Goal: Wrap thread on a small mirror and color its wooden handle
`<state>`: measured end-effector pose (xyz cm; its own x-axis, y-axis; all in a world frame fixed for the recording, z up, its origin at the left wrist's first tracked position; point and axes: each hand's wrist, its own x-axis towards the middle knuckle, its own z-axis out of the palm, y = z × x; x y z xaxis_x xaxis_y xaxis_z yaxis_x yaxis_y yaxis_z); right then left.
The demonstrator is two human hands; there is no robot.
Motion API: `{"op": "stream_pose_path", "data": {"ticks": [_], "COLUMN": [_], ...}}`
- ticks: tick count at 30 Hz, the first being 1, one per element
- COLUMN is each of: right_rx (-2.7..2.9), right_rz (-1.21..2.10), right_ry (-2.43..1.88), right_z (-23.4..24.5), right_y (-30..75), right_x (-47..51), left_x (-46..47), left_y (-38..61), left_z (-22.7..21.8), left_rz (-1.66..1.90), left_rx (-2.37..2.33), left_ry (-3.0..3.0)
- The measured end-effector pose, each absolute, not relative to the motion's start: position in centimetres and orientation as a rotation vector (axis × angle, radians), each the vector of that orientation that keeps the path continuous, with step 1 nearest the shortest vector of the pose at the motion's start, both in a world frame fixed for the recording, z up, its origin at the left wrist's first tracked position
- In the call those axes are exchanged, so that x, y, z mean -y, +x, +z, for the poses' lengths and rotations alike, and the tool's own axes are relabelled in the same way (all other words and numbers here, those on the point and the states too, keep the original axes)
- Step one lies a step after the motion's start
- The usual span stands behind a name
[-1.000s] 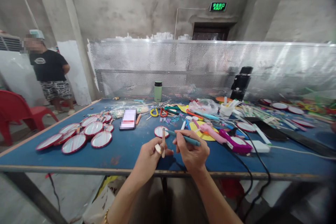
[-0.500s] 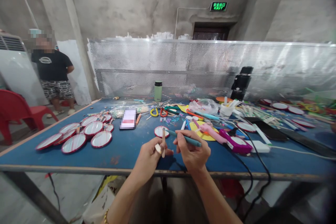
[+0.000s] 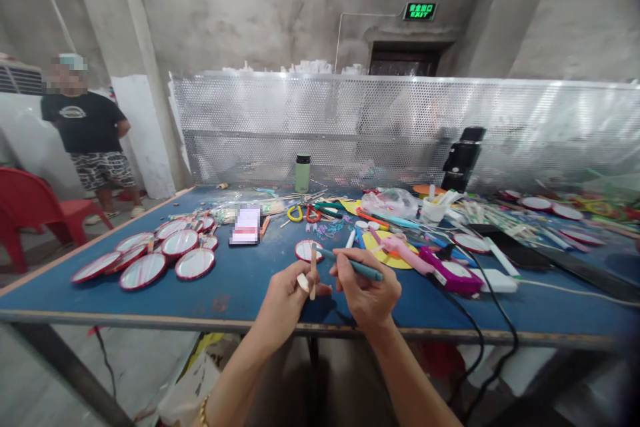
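Wooden stick (image 3: 313, 272), pinched nearly upright above the front of the table (image 3: 240, 293). To the left, lies a cluster of round mirrors (image 3: 145, 271); then left hand (image 3: 283, 293), fingers curled closed about the stick; just beyond, a lone mirror (image 3: 303, 250), partly hidden; then teal pen (image 3: 367, 270), end at the stick's upper part, contact impossible to tell; lastly right hand (image 3: 373, 293), closed round the pen in a writing grip. Looks like marking the stick; calls for bracing it and guiding the pen lightly.
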<state>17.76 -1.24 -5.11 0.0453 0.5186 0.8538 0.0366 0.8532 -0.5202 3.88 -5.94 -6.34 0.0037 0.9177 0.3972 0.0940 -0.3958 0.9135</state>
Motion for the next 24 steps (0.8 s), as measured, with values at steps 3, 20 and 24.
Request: {"op": "stream_pose_path", "data": {"ticks": [3, 20, 24], "right_rx": [1.512, 1.472, 1.478], "right_rz": [0.374, 0.384, 0.375], "right_ry": [-0.469, -0.491, -0.489], "right_z": [-5.08, -5.0, -5.02], "right_y": [17.81, 17.9, 17.84], "right_x": [1.27, 1.25, 1.24], "left_x": [5.94, 6.0, 6.09], "left_y": [3.85, 3.8, 3.75], "left_z": [-6.29, -6.33, -6.24], "left_rz": [1.475, 1.478, 1.481], "left_rx": [-1.072, -1.062, -1.047], "left_ry": [1.571, 1.55, 1.534]}}
